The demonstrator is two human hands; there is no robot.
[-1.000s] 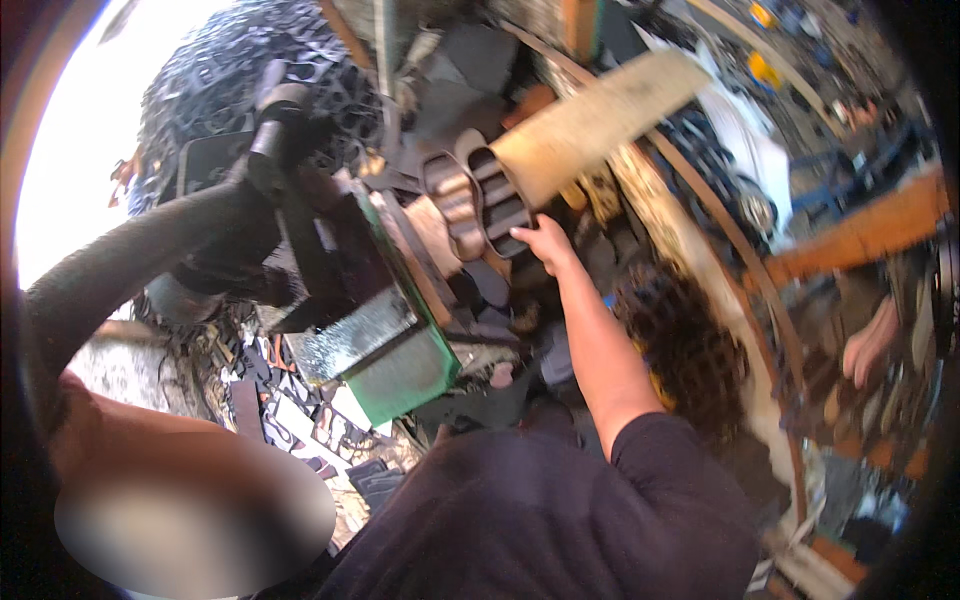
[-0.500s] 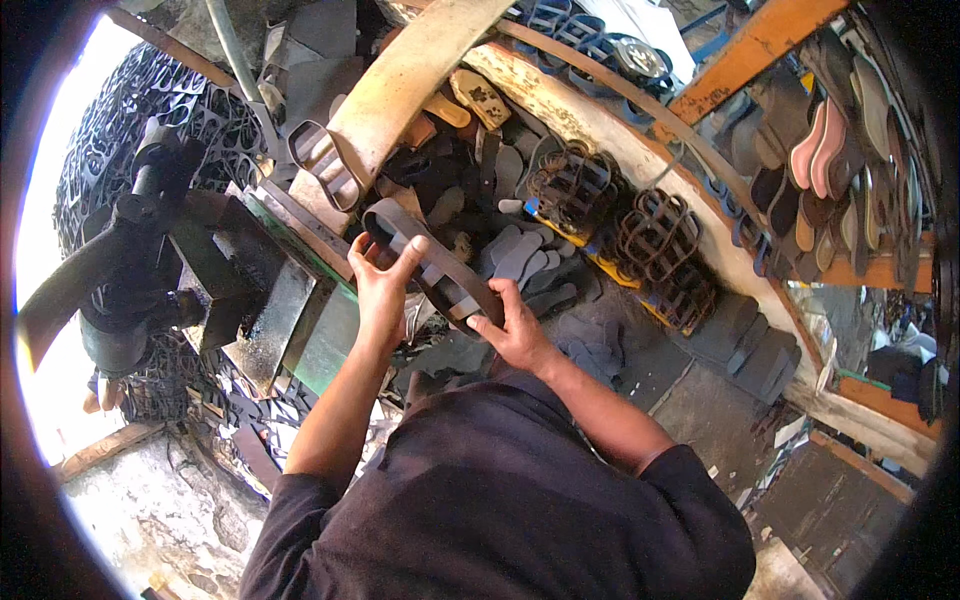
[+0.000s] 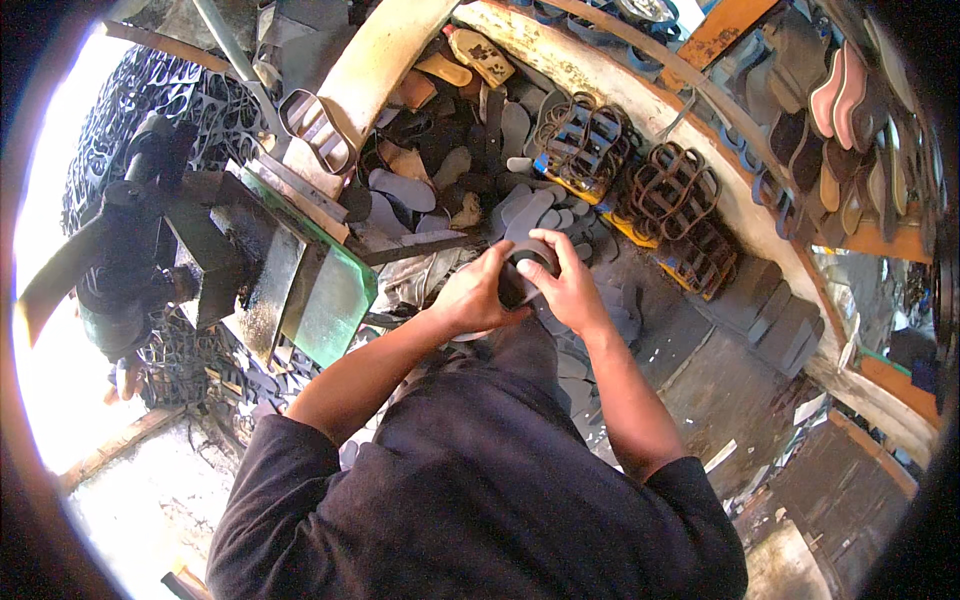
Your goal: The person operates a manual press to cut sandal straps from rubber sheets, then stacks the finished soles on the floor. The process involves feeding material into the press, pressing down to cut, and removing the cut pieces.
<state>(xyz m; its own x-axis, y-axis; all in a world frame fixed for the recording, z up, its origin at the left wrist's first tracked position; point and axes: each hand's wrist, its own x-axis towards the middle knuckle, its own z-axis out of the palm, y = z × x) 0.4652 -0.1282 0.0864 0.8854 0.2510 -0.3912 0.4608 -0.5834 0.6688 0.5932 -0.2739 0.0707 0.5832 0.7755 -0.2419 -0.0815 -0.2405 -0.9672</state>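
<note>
Between my two hands is a sole-shaped cutting die (image 3: 516,286), a dark band now seen nearly end-on, so most of its length is hidden. My left hand (image 3: 474,296) wraps its left side, fingers curled. From the other side my right hand (image 3: 572,288) grips it, with the thumb pressed over the top edge. Below and around the hands lie grey sole pieces (image 3: 528,212) in a loose heap. A similar die with crossbars (image 3: 318,132) rests on the pale bench board at the upper left.
To the left stands a dark press machine (image 3: 135,235) beside a green-edged plate (image 3: 335,310). Stacked dies (image 3: 672,212) line the pale wooden beam (image 3: 740,185) on the right. Hanging soles (image 3: 838,95) fill the rack at the far right. Cut-out scrap (image 3: 150,95) piles up behind the press.
Both hands have moved right and closer together. The die has turned from lying lengthwise in view to nearly end-on. My view has shifted slightly too.
</note>
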